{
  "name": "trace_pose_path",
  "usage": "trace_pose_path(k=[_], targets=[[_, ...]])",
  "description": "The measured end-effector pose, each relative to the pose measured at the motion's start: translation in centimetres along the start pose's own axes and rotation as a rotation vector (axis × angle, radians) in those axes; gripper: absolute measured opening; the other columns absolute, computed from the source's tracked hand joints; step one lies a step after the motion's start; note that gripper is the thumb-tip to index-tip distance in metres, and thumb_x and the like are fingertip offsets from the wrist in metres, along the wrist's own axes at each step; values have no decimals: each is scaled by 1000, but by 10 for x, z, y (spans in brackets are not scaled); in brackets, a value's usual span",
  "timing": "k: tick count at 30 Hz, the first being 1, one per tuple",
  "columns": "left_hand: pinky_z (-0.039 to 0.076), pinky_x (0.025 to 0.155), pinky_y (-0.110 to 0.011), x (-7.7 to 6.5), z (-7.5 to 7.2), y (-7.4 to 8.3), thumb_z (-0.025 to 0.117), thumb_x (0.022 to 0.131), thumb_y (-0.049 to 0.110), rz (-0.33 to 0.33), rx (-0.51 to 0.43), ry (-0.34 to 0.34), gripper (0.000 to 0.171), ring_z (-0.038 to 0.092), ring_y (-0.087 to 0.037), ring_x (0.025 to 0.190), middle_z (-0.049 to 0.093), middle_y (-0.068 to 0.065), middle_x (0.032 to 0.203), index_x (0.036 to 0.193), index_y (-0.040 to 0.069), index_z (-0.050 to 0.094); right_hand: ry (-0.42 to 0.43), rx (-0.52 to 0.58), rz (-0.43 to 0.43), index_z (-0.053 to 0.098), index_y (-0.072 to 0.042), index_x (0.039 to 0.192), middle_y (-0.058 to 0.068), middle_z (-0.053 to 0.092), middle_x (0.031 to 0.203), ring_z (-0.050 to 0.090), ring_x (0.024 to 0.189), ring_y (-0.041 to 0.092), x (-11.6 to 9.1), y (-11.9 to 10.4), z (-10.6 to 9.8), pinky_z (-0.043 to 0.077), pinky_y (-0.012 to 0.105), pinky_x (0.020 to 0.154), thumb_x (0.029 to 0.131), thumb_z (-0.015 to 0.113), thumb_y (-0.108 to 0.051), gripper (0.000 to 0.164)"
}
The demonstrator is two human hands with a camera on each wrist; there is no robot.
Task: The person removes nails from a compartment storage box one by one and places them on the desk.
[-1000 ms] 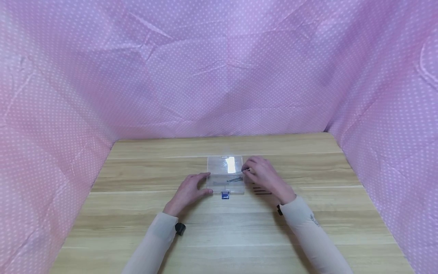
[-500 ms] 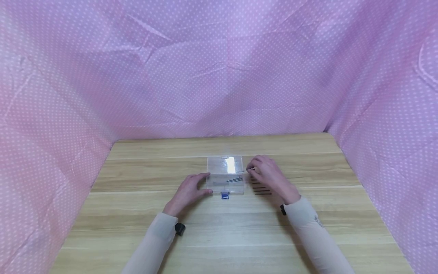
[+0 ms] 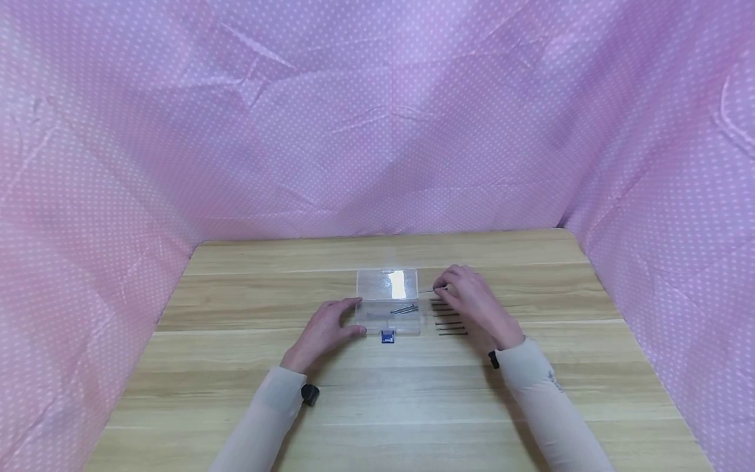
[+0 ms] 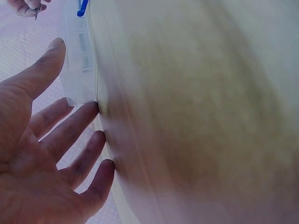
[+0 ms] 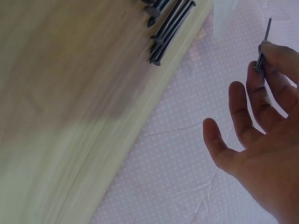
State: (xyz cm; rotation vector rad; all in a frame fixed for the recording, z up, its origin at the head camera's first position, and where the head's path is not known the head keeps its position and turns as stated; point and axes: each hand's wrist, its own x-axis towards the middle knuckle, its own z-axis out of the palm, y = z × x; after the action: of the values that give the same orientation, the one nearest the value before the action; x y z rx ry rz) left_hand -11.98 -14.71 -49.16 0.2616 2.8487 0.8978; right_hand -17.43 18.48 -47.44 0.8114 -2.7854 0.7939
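Note:
A small clear plastic box (image 3: 373, 322) lies on the table with its lid (image 3: 373, 285) folded back and a blue latch (image 3: 387, 337) at its front. Several nails (image 3: 404, 309) lie inside. My left hand (image 3: 323, 331) rests at the box's left end, thumb apart from the loosely bent fingers, fingertips right at the wall. To the right of the box, my right hand (image 3: 468, 298) pinches a single nail (image 5: 267, 31) between thumb and fingers, its head toward the palm and its point toward the box. Just below that hand lies a row of nails (image 3: 451, 323).
The wood-grain table (image 3: 377, 406) is enclosed at the back and sides by pink polka-dot cloth (image 3: 377, 131). Each wrist carries a small black device, such as the one by the left sleeve (image 3: 310, 394).
My right hand has moved right, away from the box, with the nail pinched in it. More of the row of nails shows beneath it. My left hand has stayed in place.

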Motion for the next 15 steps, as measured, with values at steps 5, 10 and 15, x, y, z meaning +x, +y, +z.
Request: trace_pose_path(k=[5,10,15], targets=[[39,115,-57,-2,4,1,85,86,37,3,10,12,72,50,-39,136,58,-14,147,149,16,57,3,21,11,76,-8,104,9,70,111,62,107,30,-4,7,-1,49,56,99,95,75,-14,11],[40,114,-57,-5,8,3,85,86,37,-5,8,22,72,50,-39,136,58,-15,147,149,17,57,0,26,20,76,-7,104,9,70,109,61,106,32,-7,15,0,50,57,98,95,74,-13,10],[39,115,-57,-8,12,6,85,86,37,-12,6,30,72,49,-39,137,57,-15,147,149,17,57,-24,27,40,75,-6,105,11,70,111,61,109,34,-8,22,-1,49,57,100,96,73,-13,12]])
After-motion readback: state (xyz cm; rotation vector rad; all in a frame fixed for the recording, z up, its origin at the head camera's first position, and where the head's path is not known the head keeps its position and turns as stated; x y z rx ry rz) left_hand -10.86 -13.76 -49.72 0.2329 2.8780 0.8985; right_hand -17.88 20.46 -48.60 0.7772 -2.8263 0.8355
